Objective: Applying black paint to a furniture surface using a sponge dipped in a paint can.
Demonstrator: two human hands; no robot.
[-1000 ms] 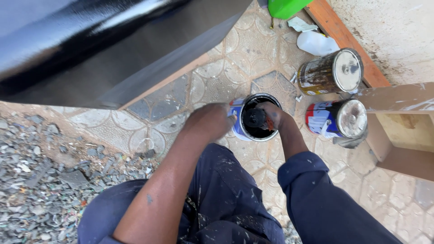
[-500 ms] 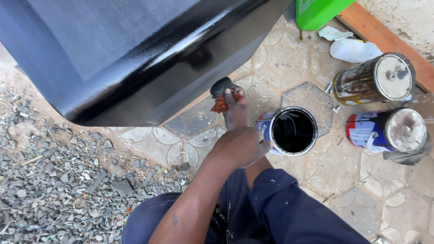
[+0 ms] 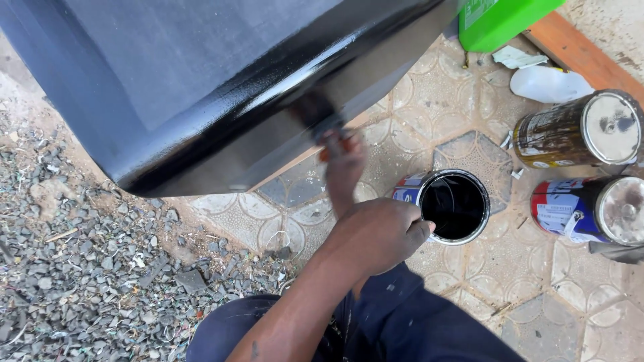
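Observation:
A large glossy black panel [image 3: 221, 87] leans over the paved ground. My right hand [image 3: 343, 164], blurred by motion, holds a paintbrush [image 3: 320, 119] whose dark bristles touch the panel's wet lower edge. An open paint can [image 3: 455, 205] with black paint inside and a blue and white label stands on the paving. My left hand [image 3: 377, 234] grips the can's near left rim, thumb at the edge. My legs in dark blue trousers [image 3: 402, 322] are at the bottom.
Two closed, paint-stained cans [image 3: 580, 131] [image 3: 590, 211] lie on their sides at the right. A green container [image 3: 500, 20], a white plastic bottle [image 3: 547, 84] and an orange wooden plank [image 3: 577, 53] sit at the top right. Loose gravel [image 3: 87, 268] covers the left.
My right hand has lifted the brush out of the can and up to the panel's lower edge. The left hand has stayed on the can's rim. The view has shifted left.

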